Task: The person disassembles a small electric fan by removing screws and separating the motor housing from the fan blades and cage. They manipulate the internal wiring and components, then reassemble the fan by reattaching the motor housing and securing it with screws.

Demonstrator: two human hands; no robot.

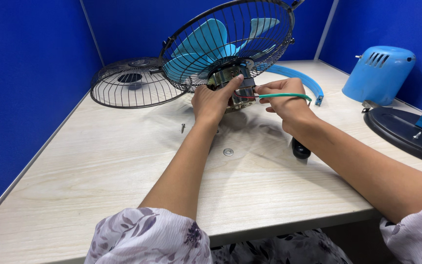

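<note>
Now the left hand [212,101] grips the fan motor [230,85] behind the caged blue blades [206,46], held above the table [98,161]. Just beside it, the right hand [286,100] pinches a green wire [289,96] from the motor. A washer [228,152] and screw [183,128] lie below.

Both bare forearms emerge from loose, short sleeves of pale lilac-white fabric printed with dusky purple flowers, and the darker floral cloth below the table edge is perhaps the same garment.
</note>
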